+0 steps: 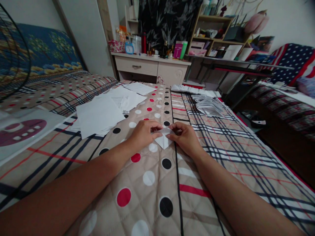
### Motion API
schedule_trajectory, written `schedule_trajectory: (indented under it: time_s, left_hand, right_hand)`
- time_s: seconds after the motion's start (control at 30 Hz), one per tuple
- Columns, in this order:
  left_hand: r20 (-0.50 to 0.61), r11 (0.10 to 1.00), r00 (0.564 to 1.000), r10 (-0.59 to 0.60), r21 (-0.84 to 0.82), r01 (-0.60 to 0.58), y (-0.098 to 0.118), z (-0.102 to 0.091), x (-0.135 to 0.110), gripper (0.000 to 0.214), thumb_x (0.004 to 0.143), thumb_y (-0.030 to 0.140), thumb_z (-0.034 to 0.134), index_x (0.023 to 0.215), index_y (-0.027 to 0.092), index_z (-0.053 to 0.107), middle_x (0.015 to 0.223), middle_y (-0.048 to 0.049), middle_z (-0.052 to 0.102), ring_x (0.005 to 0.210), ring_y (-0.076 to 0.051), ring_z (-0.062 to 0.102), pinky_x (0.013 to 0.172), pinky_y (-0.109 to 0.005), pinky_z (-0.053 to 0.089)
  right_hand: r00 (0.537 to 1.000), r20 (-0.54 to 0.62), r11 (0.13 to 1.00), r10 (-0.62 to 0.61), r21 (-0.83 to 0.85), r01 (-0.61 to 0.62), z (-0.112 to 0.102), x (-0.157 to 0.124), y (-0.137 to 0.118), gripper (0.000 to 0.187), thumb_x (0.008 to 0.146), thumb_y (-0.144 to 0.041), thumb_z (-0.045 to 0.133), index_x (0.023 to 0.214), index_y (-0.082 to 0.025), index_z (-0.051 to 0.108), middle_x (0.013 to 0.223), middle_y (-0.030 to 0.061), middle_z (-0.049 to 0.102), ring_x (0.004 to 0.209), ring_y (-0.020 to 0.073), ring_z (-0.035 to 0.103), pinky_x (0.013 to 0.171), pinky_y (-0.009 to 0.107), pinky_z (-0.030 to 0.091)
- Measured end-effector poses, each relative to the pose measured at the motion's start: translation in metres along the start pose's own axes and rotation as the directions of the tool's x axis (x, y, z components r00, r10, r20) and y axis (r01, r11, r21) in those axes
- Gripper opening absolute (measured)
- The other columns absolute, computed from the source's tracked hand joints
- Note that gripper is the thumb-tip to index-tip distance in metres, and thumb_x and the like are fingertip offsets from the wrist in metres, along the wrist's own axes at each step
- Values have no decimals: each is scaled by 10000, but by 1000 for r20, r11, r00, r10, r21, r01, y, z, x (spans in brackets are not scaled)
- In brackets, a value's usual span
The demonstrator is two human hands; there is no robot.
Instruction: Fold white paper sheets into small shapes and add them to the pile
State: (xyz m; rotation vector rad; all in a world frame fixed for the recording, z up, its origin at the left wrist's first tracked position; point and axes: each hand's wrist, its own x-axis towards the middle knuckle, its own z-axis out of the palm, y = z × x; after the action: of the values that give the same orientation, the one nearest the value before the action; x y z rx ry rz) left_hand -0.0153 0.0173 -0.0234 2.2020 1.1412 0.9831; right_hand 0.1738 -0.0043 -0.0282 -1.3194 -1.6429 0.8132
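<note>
Both my hands meet over a small folded piece of white paper [163, 140] lying on the quilted bedspread [152, 183]. My left hand [144, 132] has its fingers curled and pinched on the paper's left edge. My right hand [185, 137] pinches the paper's right edge with fingers bent. The paper's lower corner points toward me between the two hands.
Loose white sheets [98, 114] lie spread at the left rear of the bed. A heap of folded paper pieces [208, 105] lies at the right rear. A white dresser [150, 67] with bottles, a cluttered shelf [216, 32] and a dark bench [246, 82] stand beyond.
</note>
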Motion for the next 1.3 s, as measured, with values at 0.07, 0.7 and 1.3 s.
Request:
schedule_trajectory:
  time_s: [0.07,0.7,1.3]
  left_hand:
    - [55,999,998,-37,-14,38,-4,1,1,204,680,188,766,882,186,733,816,2,723,688,-135,607,658,-259,468]
    - [274,972,934,231,-103,-211,-9,-18,5,328,705,-36,579,769,222,771,753,-7,718,710,-121,638,713,-246,488]
    - [329,953,906,267,51,-299,-6,-28,1,323,754,21,549,852,242,764,816,-13,717,747,-138,629,780,-267,474]
  right_hand:
    - [1000,30,1000,-4,-5,4,-1,0,-1,185,637,-185,712,821,-190,693,739,-2,676,649,149,592,597,260,464]
    - [901,246,882,-358,-229,412,-9,-2,-8,340,654,57,483,653,-186,722,711,20,640,736,150,600,656,249,449]
    - [836,352,718,-420,-435,544,-8,-7,-15,351,689,68,502,671,-196,732,720,34,619,759,162,572,653,259,396]
